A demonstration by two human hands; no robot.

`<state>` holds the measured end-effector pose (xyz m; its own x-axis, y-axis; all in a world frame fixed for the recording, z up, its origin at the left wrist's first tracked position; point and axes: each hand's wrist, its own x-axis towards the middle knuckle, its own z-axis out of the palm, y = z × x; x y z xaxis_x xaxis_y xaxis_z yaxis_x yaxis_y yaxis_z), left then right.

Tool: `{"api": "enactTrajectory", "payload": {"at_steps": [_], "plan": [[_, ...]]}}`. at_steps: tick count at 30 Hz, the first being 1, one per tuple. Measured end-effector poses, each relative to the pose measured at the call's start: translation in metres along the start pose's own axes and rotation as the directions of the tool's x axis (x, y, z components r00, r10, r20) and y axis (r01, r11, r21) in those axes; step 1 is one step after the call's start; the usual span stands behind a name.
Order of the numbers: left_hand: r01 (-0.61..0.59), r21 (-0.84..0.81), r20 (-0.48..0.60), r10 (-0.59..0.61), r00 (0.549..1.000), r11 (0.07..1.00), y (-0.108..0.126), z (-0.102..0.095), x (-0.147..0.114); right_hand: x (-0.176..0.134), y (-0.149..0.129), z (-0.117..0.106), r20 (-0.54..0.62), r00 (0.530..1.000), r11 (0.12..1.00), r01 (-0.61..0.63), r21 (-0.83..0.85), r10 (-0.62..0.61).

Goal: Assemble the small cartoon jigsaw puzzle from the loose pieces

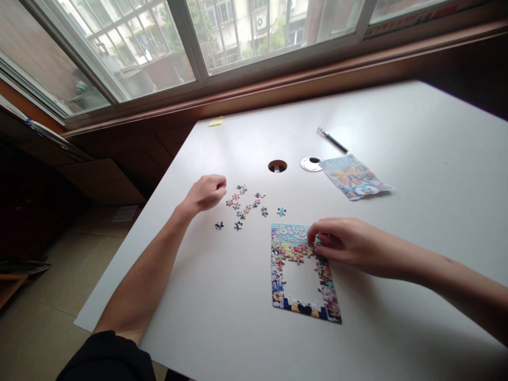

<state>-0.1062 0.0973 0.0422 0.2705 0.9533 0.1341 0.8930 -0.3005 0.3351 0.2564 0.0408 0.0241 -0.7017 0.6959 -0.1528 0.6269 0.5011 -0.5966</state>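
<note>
A partly assembled jigsaw puzzle [331, 291] lies on the white table, its colourful border joined around a bare middle. Over its upper right part is my right hand [341, 241], thumb and fingers pinched together on a puzzle piece that they mostly hide. My left hand [206, 193] rests on the table as a loose fist, with nothing showing in it. Just right of that fist, loose puzzle pieces [244, 212] are scattered in a small group. One light blue puzzle piece [281, 211] sits apart, above the puzzle's top edge.
A creased picture sheet [353, 177] lies beyond my right hand, with a black pen [332, 140] behind it. The table [238, 296] has a round cable hole [277, 166] and a silver ring cover [310, 164]. A yellow sticky note [216, 121] is at the far edge, below the window.
</note>
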Motion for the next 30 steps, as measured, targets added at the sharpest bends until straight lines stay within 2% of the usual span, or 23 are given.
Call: {"api": "enactTrajectory", "payload": {"at_steps": [13,17,19,21,25,27,30], "plan": [[0.030,-0.077,-0.020,-0.031,0.999,0.997,0.002,-0.004,0.000,0.001,-0.007,-0.004,0.013,1.000,1.000,-0.022,-0.006,0.022],[0.032,-0.091,-0.021,-0.034,0.999,0.995,0.002,-0.004,0.000,-0.001,-0.007,-0.007,-0.007,1.000,0.999,-0.030,0.036,0.030],[0.032,-0.100,-0.021,-0.034,0.999,0.995,0.002,-0.004,0.000,0.000,-0.003,-0.007,-0.078,0.996,0.997,-0.043,0.072,0.049],[0.032,-0.107,-0.021,-0.034,0.999,0.994,0.002,-0.004,0.000,0.002,0.004,-0.004,-0.197,0.978,0.994,-0.045,0.100,0.064],[0.033,-0.120,-0.023,-0.036,0.999,0.992,0.003,-0.003,0.000,0.007,0.020,0.006,-0.429,0.898,0.988,-0.030,0.154,0.095],[0.034,-0.126,-0.023,-0.037,0.999,0.991,0.003,-0.003,0.000,0.009,0.025,0.010,-0.471,0.876,0.986,-0.024,0.167,0.101],[0.036,-0.137,-0.023,-0.039,0.999,0.990,0.003,-0.004,0.000,0.009,0.026,0.012,-0.485,0.869,0.985,-0.018,0.171,0.100]]}}
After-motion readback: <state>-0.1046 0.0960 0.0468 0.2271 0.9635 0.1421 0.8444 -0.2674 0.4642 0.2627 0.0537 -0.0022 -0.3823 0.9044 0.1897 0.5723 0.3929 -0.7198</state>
